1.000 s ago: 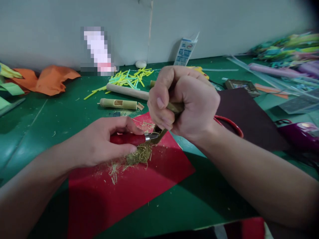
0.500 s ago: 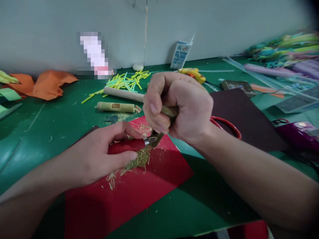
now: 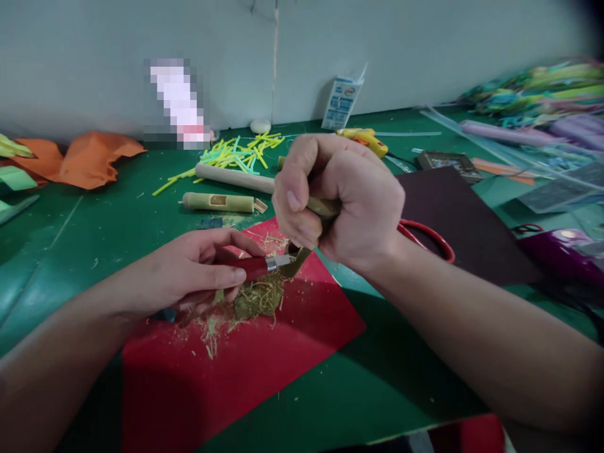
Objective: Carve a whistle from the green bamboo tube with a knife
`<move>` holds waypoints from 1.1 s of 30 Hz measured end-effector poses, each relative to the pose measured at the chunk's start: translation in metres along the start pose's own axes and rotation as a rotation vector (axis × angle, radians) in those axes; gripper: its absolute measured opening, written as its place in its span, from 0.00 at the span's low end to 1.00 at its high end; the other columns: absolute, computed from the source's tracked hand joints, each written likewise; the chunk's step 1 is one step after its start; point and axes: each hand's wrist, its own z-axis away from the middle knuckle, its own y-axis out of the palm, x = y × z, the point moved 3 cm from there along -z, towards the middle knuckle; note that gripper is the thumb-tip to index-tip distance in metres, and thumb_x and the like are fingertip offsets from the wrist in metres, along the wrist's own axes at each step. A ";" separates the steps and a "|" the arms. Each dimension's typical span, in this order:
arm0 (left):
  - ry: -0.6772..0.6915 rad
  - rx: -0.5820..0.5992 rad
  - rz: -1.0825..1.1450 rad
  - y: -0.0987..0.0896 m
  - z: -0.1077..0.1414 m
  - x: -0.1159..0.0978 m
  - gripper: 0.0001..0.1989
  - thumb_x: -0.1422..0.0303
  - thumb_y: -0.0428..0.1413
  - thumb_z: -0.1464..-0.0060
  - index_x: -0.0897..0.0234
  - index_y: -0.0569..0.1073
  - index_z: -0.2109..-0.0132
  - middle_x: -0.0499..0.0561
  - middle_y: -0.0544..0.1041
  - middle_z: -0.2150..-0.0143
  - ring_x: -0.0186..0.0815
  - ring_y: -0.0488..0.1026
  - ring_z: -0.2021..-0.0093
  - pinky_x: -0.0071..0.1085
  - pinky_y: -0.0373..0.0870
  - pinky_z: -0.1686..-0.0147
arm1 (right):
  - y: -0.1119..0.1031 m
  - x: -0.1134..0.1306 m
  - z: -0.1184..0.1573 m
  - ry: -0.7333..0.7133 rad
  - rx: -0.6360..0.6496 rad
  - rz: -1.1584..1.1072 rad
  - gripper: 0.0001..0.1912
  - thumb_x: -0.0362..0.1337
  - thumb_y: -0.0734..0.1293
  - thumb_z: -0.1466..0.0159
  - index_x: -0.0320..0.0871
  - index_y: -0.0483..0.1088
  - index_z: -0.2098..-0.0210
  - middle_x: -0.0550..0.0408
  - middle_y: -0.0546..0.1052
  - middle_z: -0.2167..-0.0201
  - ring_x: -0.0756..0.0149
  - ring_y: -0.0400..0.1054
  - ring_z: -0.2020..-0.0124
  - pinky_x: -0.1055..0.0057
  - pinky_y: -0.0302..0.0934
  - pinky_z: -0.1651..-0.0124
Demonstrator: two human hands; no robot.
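Note:
My left hand (image 3: 202,261) is closed around the red handle of a small carving knife (image 3: 255,268), thumb along its near side. The metal blade points right and meets the lower end of a hollow bamboo piece (image 3: 297,263); whether it is inside the opening I cannot tell. My right hand (image 3: 340,198) wraps the bamboo in a fist, tilted, so most of its length is hidden. Beneath both hands lies a red sheet (image 3: 292,340), with a heap of fine bamboo shavings (image 3: 259,299) on it.
Behind lie a notched bamboo tube (image 3: 231,202), a pale wooden rod (image 3: 236,177) and yellow-green sticks (image 3: 236,153). Rightward are a yellow glue gun (image 3: 363,139), a dark sheet (image 3: 462,220) and red looped handles (image 3: 431,238). A drink carton (image 3: 343,102) leans at the wall.
My left hand has turned and drawn back slightly left, so the knife's flat blade and more of the shavings now show. The right hand keeps its grip, nearly still.

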 end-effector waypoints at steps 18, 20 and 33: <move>0.192 -0.100 -0.067 0.019 0.007 -0.001 0.13 0.62 0.58 0.44 0.57 0.70 0.52 0.46 0.73 0.49 0.35 0.70 0.48 0.27 0.66 0.52 | 0.006 -0.002 0.001 0.019 -0.117 -0.030 0.13 0.29 0.57 0.42 0.47 0.60 0.82 0.62 0.59 0.90 0.71 0.48 0.89 0.74 0.44 0.87; 0.162 -0.128 -0.038 0.022 0.008 0.001 0.14 0.62 0.58 0.43 0.57 0.69 0.51 0.46 0.74 0.53 0.32 0.71 0.55 0.25 0.67 0.58 | 0.006 -0.003 0.001 0.007 -0.138 -0.025 0.13 0.31 0.57 0.41 0.47 0.59 0.82 0.62 0.59 0.89 0.71 0.48 0.89 0.74 0.45 0.86; 0.089 -0.200 0.165 0.042 0.010 0.001 0.15 0.59 0.56 0.43 0.58 0.69 0.50 0.41 0.67 0.78 0.23 0.56 0.84 0.21 0.50 0.85 | -0.007 -0.011 0.003 -0.184 -0.280 -0.056 0.09 0.32 0.58 0.41 0.47 0.62 0.78 0.63 0.60 0.86 0.73 0.49 0.88 0.73 0.45 0.84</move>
